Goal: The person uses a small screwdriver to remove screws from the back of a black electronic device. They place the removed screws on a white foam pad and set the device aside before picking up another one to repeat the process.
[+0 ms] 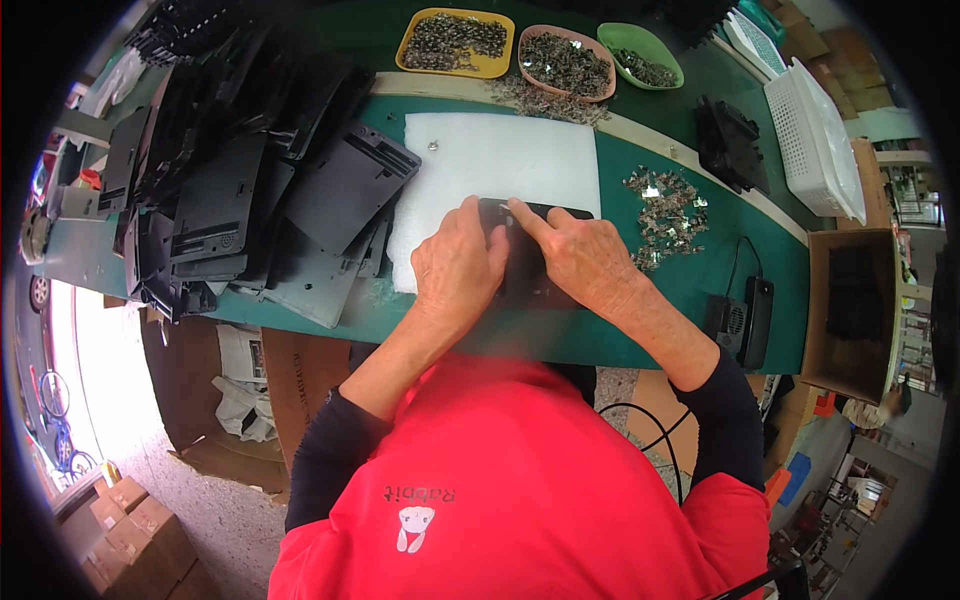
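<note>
Black panel (pixel 528 268) lies under my hands; left hand (pixel 455 262) braces its left side, fingers curled, right hand (pixel 590 262) points an index finger at the far edge. Can't tell if either pinches. I'd keep it flat, press straight down. Counts: one foam sheet (pixel 500 150) beneath; beyond hands, three trays: yellow tray (pixel 494 66), pink tray (pixel 540 32), green tray (pixel 655 40); right, one big metal-piece heap (pixel 668 212); left, stacked panels (pixel 350 190), too overlapped.

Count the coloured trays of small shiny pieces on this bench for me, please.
3: a yellow tray at the far side, a pink tray to its right, and a green tray farther right. Others may be hidden beyond the dark rim.
</note>
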### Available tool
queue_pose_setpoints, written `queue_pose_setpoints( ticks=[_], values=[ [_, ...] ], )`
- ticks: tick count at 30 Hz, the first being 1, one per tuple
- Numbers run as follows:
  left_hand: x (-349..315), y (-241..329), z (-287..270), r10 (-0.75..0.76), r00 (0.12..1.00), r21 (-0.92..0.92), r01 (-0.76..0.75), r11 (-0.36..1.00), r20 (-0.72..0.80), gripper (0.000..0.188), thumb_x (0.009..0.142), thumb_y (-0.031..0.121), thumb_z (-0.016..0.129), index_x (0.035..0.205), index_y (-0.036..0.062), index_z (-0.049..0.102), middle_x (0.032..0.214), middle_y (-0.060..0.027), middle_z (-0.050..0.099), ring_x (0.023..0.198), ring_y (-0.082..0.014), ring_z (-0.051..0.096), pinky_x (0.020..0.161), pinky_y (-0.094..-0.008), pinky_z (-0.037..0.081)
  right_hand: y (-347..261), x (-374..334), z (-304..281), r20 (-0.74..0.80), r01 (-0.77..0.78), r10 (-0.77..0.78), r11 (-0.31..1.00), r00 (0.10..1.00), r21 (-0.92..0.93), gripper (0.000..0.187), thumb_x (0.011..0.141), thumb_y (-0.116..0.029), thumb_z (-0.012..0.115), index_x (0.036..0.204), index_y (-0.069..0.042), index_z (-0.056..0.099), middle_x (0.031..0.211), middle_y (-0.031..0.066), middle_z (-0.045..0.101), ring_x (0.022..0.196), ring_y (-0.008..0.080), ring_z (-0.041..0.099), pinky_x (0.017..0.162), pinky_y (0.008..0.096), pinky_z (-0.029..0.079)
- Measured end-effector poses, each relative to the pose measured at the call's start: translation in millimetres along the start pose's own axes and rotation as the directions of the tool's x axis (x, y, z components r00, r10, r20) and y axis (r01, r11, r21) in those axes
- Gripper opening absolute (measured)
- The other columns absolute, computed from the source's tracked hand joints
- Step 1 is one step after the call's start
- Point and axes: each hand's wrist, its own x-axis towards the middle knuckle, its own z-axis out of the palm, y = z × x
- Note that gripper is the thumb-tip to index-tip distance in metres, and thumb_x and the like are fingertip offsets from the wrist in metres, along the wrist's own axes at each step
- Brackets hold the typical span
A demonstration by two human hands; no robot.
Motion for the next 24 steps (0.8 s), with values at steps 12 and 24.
queue_pose_setpoints(
  ticks=[12, 24],
  values=[
    [2.6, -1.8, 1.5, 0.016, 1.000, 0.002, -0.016, 1.000, 0.022, 0.041, 0.084, 0.022, 0.065, 0.116, -0.0020, 0.058, 0.096, -0.0201, 0.068, 0.080, -0.0362, 0.068, 0.068, -0.0454, 0.053, 0.0, -0.4, 0.1, 0.009, 0.019, -0.019, 0.999, 1.000, -0.028, 0.062, 0.079, -0.001, 0.058, 0.139, -0.015, 0.051, 0.074, 0.0046, 0.056, 0.057, 0.0205, 0.061, 0.048, 0.0327, 0.049],
    [2.8, -2.5, 2.0, 0.020, 1.000, -0.007, -0.020, 1.000, 0.020, 0.040, 0.085, 0.021, 0.065, 0.116, -0.0026, 0.058, 0.093, -0.0194, 0.068, 0.077, -0.0358, 0.068, 0.065, -0.0444, 0.053, 2.9, 1.9, -5.4, 0.067, 0.034, -0.035, 0.999, 0.997, 0.016, 0.056, 0.081, -0.008, 0.056, 0.137, -0.011, 0.050, 0.081, 0.0084, 0.061, 0.060, 0.0249, 0.065, 0.052, 0.0353, 0.053]
  ],
)
